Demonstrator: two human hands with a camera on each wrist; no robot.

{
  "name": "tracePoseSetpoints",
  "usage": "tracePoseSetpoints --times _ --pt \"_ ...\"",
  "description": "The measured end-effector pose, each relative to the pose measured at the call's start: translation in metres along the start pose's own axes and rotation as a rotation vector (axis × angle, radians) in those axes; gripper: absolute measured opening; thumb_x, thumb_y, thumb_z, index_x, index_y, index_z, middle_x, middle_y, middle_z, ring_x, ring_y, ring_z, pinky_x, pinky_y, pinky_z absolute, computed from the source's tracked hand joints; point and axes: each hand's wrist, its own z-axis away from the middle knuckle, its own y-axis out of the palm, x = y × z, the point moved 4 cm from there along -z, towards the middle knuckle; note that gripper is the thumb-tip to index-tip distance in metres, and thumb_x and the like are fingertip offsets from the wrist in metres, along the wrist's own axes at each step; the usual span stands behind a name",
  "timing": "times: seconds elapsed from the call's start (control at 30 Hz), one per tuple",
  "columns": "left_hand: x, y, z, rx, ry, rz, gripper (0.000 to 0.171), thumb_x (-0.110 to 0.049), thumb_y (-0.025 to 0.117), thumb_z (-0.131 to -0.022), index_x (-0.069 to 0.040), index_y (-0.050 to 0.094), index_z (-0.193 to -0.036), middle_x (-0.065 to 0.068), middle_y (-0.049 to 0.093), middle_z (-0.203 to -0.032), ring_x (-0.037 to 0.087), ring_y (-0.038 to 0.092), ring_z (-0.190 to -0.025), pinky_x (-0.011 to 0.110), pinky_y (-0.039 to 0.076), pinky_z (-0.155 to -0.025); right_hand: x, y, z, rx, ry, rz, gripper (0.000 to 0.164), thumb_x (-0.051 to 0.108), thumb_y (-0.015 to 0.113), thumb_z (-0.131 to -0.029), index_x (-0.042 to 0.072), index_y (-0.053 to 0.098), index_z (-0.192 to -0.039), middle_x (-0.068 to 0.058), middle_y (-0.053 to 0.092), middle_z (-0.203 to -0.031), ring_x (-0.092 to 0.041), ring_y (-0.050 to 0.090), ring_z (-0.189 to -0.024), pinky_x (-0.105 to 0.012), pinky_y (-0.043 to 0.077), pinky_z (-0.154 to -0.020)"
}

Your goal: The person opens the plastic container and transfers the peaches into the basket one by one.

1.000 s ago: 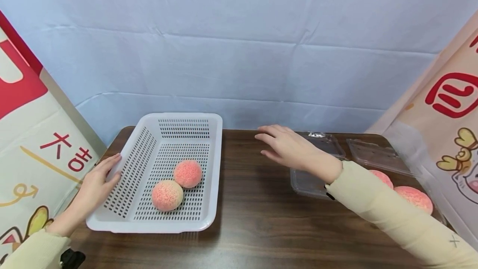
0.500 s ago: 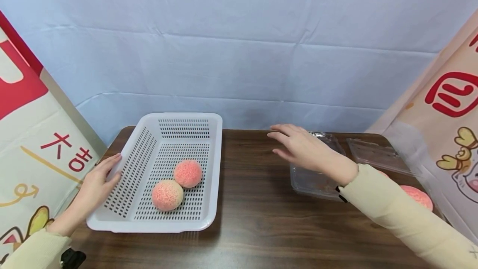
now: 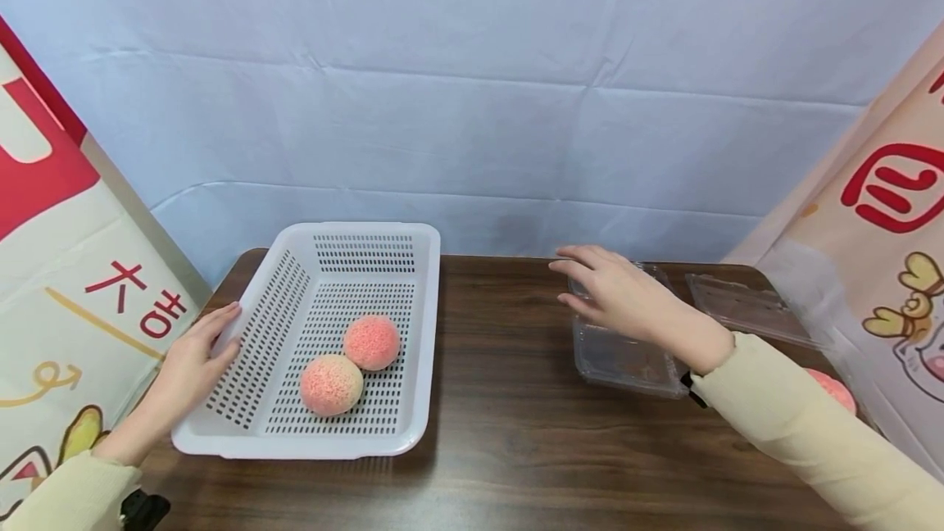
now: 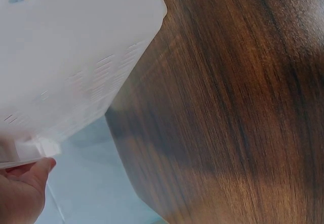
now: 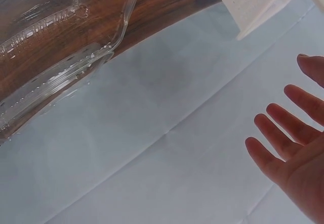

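My left hand (image 3: 188, 367) grips the left rim of a white perforated plastic basket (image 3: 425, 383). In the left wrist view, fingertips (image 4: 43, 169) of that hand meet the underside of the rim. Two round, speckled balls that look like peaches lie inside: a pink one (image 3: 372, 342) and a pink-and-cream one (image 3: 331, 385), side by side. My right hand (image 3: 627, 293) is raised over a clear plastic container (image 3: 623, 359), apart from it, its fingers spread and holding nothing. The right wrist view shows the container's edge (image 5: 119, 37) well away from those fingers.
A second clear plastic piece (image 3: 745, 306) lies at the back right, near a printed side panel (image 3: 892, 269). More pink fruit-like pieces (image 3: 832, 390) show partly behind my right sleeve. Pale cloth (image 3: 487, 105) hangs along the dark wooden table's (image 3: 516, 449) back edge.
My right hand has moved to the right, from beside the clear container to above it, and its sleeve covers more of the pink pieces. My left hand and the basket stay put.
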Motion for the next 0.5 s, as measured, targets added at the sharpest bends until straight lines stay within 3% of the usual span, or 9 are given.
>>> tracePoseSetpoints --times 0.3,0.5 --pt "0.0 0.0 0.0 -0.003 -0.004 0.005 0.048 -0.003 0.053 -0.086 0.009 0.041 -0.131 0.028 0.039 -0.134 0.05 0.04 -0.114 0.062 0.032 -0.086 -0.005 -0.007 0.012 -0.034 0.006 -0.001 0.04 0.016 0.07 -0.078 -0.001 0.058 -0.113 -0.019 0.054 -0.118 -0.034 0.053 -0.106 -0.049 0.042 -0.084" --pt "-0.001 0.0 0.0 0.008 -0.007 0.008 0.048 -0.004 0.054 -0.087 0.009 0.04 -0.131 0.029 0.039 -0.134 0.05 0.04 -0.113 0.062 0.032 -0.085 -0.01 -0.011 0.02 -0.015 0.063 -0.008 0.041 0.015 0.07 -0.078 0.001 0.058 -0.114 -0.02 0.053 -0.12 -0.035 0.052 -0.107 -0.05 0.041 -0.084"
